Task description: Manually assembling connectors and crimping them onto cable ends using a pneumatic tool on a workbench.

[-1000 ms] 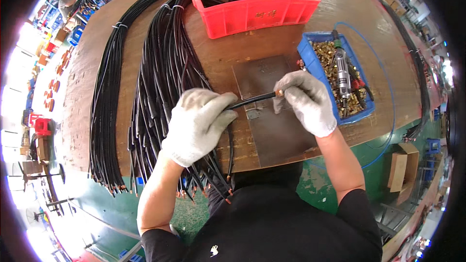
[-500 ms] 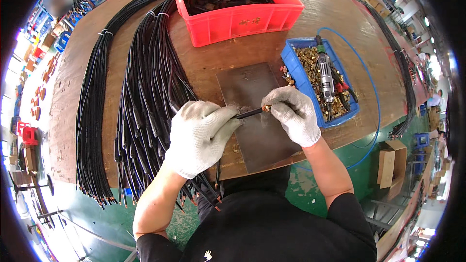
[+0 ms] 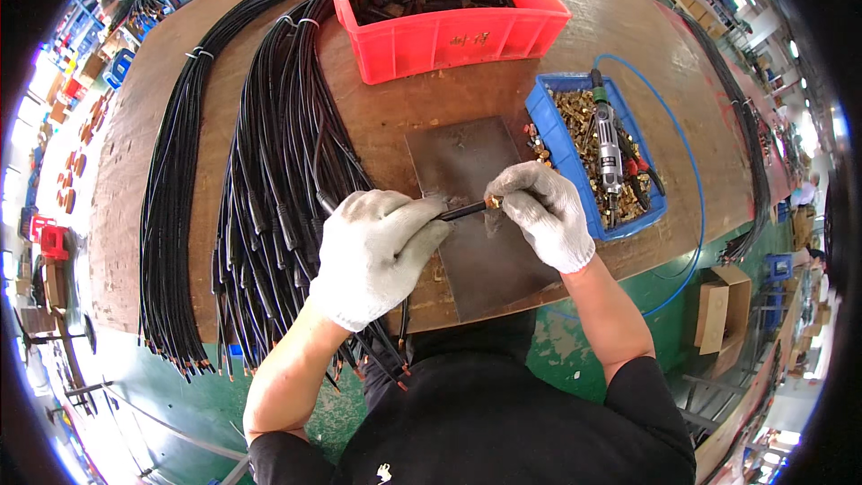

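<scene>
Both my hands wear white knit gloves. My left hand (image 3: pixel 377 256) is closed around a black cable (image 3: pixel 465 212), its end pointing right over a dark flat plate (image 3: pixel 467 157) on the table. At the cable's tip, the thumb and fingers of my right hand (image 3: pixel 548 216) pinch a small brass-coloured fitting (image 3: pixel 493 203). Whether the fitting sits fully on the cable end cannot be made out. Beside my left hand lies a thick bundle of black cables (image 3: pixel 274 162) with copper-coloured ends.
A blue bin (image 3: pixel 633 227) of brass fittings stands right of the plate, with a grinder-like air tool (image 3: pixel 608 148) on top and a blue hose (image 3: pixel 691 153). Behind is a red bin (image 3: pixel 449 47) of black sleeves. Another cable bundle (image 3: pixel 171 216) lies far left; a cardboard box (image 3: pixel 714 314) is on the floor.
The view has shifted slightly, so the bins and plate appear a little to the right. Both hands keep their hold, with barely any movement.
</scene>
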Tool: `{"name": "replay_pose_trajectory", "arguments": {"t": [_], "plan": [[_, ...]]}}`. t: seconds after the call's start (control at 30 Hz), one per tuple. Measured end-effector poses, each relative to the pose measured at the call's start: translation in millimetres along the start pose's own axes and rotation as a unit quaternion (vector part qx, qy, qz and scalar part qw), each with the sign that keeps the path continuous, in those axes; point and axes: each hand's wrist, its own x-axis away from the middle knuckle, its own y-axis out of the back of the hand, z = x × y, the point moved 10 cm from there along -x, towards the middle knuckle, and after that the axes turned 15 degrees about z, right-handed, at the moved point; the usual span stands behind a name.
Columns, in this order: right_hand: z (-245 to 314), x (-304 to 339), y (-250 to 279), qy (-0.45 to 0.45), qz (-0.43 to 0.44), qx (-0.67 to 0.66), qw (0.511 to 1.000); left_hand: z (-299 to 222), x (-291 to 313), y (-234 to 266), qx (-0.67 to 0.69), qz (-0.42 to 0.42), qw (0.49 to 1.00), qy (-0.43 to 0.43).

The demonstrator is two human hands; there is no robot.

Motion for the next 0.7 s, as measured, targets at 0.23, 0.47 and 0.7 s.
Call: {"name": "replay_pose_trajectory", "arguments": {"t": [0.23, 0.47, 0.7], "plan": [[-2.3, 4.5, -1.1, -0.036, -0.011, 0.032, 0.999, -10.5, -4.5, -1.4, -0.008, 0.006, 1.000, -0.023], [0.9, 7.6, -0.9, -0.017, -0.015, 0.035, 0.999, -6.9, -5.5, -4.9, 0.010, 0.016, 1.000, -0.013], [-5.5, 7.6, -3.3, -0.009, -0.015, -0.011, 1.000, -2.9, -3.1, -5.4, 0.023, 0.025, 0.999, -0.007]]}}
